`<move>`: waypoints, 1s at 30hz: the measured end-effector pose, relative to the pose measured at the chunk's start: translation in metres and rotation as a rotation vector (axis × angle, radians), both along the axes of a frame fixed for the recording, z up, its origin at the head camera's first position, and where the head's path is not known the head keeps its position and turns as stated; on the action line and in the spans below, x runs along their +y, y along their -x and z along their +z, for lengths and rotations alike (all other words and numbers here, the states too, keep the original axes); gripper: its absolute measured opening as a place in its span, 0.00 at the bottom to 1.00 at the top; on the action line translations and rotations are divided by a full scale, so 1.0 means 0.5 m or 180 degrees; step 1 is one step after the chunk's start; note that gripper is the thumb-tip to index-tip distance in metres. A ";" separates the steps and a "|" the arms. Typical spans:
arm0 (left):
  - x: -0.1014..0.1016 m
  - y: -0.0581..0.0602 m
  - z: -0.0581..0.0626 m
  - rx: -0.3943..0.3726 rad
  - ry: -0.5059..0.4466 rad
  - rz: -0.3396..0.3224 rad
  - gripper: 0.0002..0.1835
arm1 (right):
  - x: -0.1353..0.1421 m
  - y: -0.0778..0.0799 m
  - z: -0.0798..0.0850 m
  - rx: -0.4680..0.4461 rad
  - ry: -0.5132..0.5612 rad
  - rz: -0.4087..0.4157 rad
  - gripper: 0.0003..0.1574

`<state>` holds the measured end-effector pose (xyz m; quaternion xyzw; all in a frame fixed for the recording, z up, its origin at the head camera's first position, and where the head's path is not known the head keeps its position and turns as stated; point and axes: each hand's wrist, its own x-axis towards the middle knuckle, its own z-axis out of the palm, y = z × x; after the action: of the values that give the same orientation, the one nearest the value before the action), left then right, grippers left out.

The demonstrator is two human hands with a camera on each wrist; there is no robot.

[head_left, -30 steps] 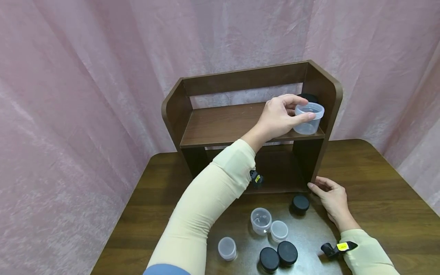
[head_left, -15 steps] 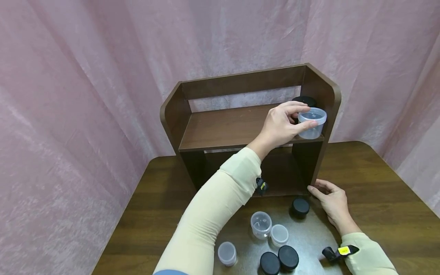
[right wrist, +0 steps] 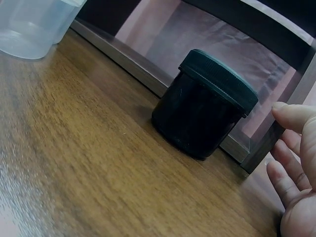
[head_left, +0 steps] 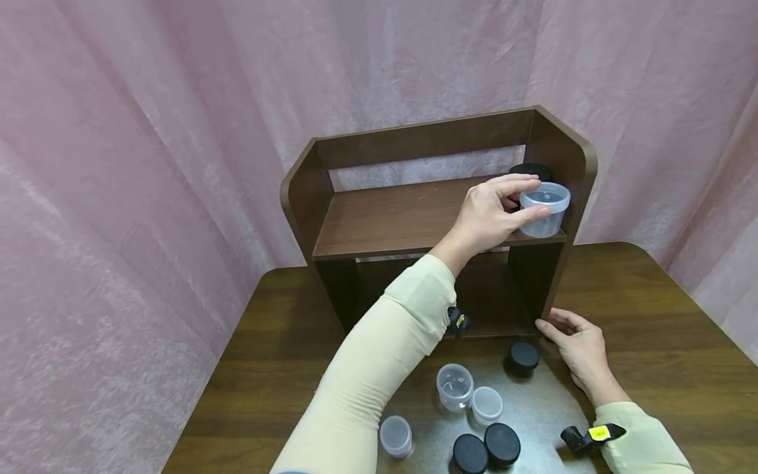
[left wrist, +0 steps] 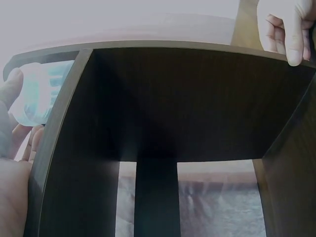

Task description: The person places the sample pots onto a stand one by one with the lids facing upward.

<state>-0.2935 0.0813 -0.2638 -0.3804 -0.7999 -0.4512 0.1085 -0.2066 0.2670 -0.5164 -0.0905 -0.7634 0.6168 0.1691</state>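
On the upper board of the brown shelf unit (head_left: 403, 214), at its right end, stands a clear plastic jar (head_left: 546, 222). My left hand (head_left: 487, 214) holds this jar from the left, thumb at the front and fingers behind. Just behind it shows the black lid (head_left: 531, 170) of another jar, partly hidden. Lower down, my right hand (head_left: 581, 352) grips the bottom front of the unit's right side panel (right wrist: 274, 140), thumb on the front edge and fingers around the outer side. Near that thumb a black jar (right wrist: 202, 108) with a ridged lid stands on the table.
In front of the unit, on the wooden table (head_left: 237, 401), stand a larger clear jar (head_left: 454, 388), a smaller clear jar (head_left: 487, 406), another clear jar (head_left: 395, 436) at left, and two black-lidded jars (head_left: 502, 444). A pink curtain (head_left: 177, 164) hangs behind.
The left hand and clear jar have shifted slightly right and down, closer to the unit's right side panel. The right hand keeps its hold on the panel.
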 end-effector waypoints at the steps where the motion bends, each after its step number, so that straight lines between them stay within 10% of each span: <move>1: 0.000 0.000 0.000 -0.0013 -0.0003 -0.0005 0.25 | 0.000 0.000 0.000 0.0005 0.0000 0.0000 0.24; 30: -0.001 0.006 -0.002 -0.0108 0.0061 0.0090 0.26 | -0.002 0.000 0.001 0.0038 0.0022 0.0085 0.24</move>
<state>-0.2964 0.0810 -0.2646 -0.3624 -0.8113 -0.4483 0.0977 -0.2065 0.2662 -0.5158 -0.0773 -0.7613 0.6222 0.1651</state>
